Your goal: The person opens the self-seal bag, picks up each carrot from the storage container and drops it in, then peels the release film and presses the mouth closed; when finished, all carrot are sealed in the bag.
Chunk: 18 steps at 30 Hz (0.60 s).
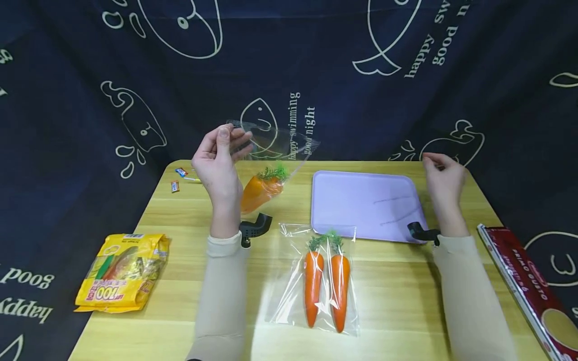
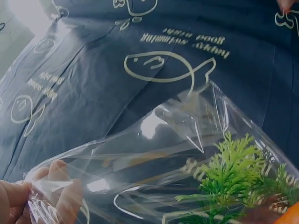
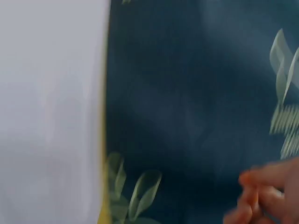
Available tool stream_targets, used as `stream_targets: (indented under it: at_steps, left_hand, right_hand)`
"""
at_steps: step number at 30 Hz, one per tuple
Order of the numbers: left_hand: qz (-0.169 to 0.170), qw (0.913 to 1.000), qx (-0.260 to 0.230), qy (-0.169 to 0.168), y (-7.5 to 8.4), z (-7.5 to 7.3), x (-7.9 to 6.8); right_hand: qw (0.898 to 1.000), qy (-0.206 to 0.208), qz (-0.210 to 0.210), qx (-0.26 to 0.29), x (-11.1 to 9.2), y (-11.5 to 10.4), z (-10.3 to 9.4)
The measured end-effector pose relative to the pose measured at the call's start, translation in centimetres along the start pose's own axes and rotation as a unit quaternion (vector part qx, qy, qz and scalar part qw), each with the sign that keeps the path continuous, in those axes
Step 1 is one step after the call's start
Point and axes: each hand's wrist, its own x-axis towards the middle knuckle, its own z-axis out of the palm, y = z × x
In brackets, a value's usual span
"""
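My left hand (image 1: pixel 221 155) pinches the top edge of a clear plastic bag (image 1: pixel 289 143), raised above the table's far left part. Orange carrots (image 1: pixel 258 194) with feathery green tops (image 2: pixel 231 175) hang in its lower part. In the left wrist view, thumb and fingers show at the lower left, gripping the bag's corner. Well apart from the bag, my right hand (image 1: pixel 444 178) is raised over the right side of a lilac tray (image 1: pixel 361 205), fingers curled and thumb against the fingertips. Nothing shows between them. A second clear bag (image 1: pixel 284 296) with two carrots (image 1: pixel 313 288) lies flat in front.
A yellow snack packet (image 1: pixel 124 273) lies at the left of the wooden table (image 1: pixel 180 301). Small wrapped sweets (image 1: pixel 175 186) are at the far left corner. Along the right edge is a long red box (image 1: pixel 519 281). Dark patterned cloth (image 1: pixel 289 60) hangs behind.
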Motion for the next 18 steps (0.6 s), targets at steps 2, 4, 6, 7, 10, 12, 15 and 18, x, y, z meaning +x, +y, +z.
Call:
stream_targets:
  at_steps: [2,4,6,7,10,12,15,18]
  left_hand:
    - [-0.004,0.9999,0.004,-0.010,0.0,0.5,-0.4]
    - [-0.008,0.9998,0.007,-0.020,-0.1,1.0,-0.9]
    - [-0.014,0.9995,0.006,-0.027,-0.1,1.5,-1.2]
    - [-0.019,0.9994,0.001,-0.029,-0.2,1.7,-1.4]
    - [-0.034,0.9985,-0.021,-0.037,-0.7,2.3,-2.0]
    - [-0.046,0.9973,-0.038,-0.043,-1.1,2.7,-2.4]
    - [-0.058,0.9954,-0.053,-0.055,-1.4,3.1,-2.9]
    - [-0.062,0.9945,-0.051,-0.067,-1.9,3.2,-2.8]
  right_hand:
    - [0.992,-0.082,-0.063,0.070,-2.1,-2.9,1.9]
    - [0.965,-0.193,-0.112,0.136,-4.3,-5.4,4.0]
    - [0.928,-0.290,-0.140,0.187,-6.0,-7.3,5.9]
    - [0.907,-0.326,-0.146,0.221,-6.6,-8.0,6.8]
    - [0.860,-0.381,-0.146,0.307,-8.1,-9.5,8.7]
    - [0.844,-0.372,-0.148,0.357,-8.7,-10.0,9.5]
    - [0.838,-0.330,-0.147,0.409,-9.2,-10.4,9.8]
    - [0.842,-0.292,-0.139,0.432,-9.1,-10.6,9.4]
